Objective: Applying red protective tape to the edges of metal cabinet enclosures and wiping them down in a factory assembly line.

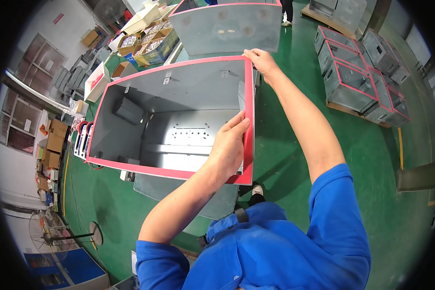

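Observation:
A grey sheet-metal box (198,82) with its open side up lies in front of me, and a pinkish-red strip (145,167) runs around its rim. My left hand (229,140) reaches over the opening to the right rim. Its fingers are bent together on the inner side of the strip, with some fingertips hidden. At the far right corner, my right hand (262,63) grips the rim, fingertips on the corner and the rest of the hand outside it. Slots and small holes show in the box's inner panel (191,130), and small brackets line the far wall.
Another large metal box (224,31) stands just beyond. Stacked red-rimmed boxes (348,72) sit on a pallet at right. Cartons of small parts (154,46) are at far left; a standing fan (48,237) is at lower left. Someone's legs (286,12) show at the top.

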`<state>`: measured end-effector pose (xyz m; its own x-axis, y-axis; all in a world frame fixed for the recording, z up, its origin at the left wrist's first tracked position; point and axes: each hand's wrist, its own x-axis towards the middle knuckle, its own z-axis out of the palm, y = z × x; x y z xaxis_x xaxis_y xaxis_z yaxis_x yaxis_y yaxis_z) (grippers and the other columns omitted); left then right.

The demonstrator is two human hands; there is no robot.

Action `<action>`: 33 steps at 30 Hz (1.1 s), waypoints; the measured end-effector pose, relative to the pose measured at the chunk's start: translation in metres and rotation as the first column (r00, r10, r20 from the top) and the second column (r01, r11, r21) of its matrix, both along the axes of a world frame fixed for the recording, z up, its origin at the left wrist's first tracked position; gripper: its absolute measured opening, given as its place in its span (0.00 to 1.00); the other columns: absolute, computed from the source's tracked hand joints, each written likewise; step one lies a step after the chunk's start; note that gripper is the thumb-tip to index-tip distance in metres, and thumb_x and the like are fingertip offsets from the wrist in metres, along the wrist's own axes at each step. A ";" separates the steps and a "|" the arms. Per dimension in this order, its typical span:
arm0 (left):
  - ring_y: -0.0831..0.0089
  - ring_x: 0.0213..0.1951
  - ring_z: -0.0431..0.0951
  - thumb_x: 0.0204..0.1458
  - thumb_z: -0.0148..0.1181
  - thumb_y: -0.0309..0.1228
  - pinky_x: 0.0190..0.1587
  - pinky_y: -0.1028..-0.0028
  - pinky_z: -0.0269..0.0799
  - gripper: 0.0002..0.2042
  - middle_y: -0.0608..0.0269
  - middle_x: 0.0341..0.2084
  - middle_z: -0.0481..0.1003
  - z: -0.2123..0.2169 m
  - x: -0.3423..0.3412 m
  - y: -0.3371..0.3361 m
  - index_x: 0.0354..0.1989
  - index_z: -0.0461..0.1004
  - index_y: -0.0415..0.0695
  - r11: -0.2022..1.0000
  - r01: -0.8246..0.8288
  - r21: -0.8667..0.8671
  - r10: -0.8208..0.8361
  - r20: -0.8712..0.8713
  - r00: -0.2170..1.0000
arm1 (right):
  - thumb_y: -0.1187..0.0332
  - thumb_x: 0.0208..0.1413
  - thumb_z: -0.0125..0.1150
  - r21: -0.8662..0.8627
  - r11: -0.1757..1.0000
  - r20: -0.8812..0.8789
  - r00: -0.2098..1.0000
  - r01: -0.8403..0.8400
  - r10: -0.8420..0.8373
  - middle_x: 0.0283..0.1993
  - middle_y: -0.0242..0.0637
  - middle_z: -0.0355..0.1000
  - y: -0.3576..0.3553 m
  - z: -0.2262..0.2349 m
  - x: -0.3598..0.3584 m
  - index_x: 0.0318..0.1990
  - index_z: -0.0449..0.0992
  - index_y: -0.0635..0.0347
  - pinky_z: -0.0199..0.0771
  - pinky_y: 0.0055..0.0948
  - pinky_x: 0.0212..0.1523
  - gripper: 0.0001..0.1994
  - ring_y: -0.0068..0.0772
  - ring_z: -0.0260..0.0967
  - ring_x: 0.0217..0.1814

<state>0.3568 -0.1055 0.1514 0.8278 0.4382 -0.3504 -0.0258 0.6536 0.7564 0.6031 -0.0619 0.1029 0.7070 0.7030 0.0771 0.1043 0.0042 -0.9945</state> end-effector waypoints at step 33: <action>0.73 0.53 0.62 0.54 0.44 0.25 0.55 0.76 0.58 0.24 0.53 0.51 0.62 0.019 -0.001 -0.009 0.58 0.49 0.31 0.997 0.001 0.077 0.001 -0.021 1.000 | 0.79 0.42 0.49 0.037 0.961 0.986 0.165 -0.274 0.009 0.49 0.36 0.68 -0.112 0.015 -0.096 0.44 0.70 0.60 0.61 0.34 0.54 0.18 0.34 0.63 0.53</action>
<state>0.3560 -0.1149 0.1707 0.8204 0.4647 -0.3331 -0.0093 0.5934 0.8049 0.5073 -0.1741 0.1176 -0.1491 0.6606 0.7358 0.9582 0.2802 -0.0574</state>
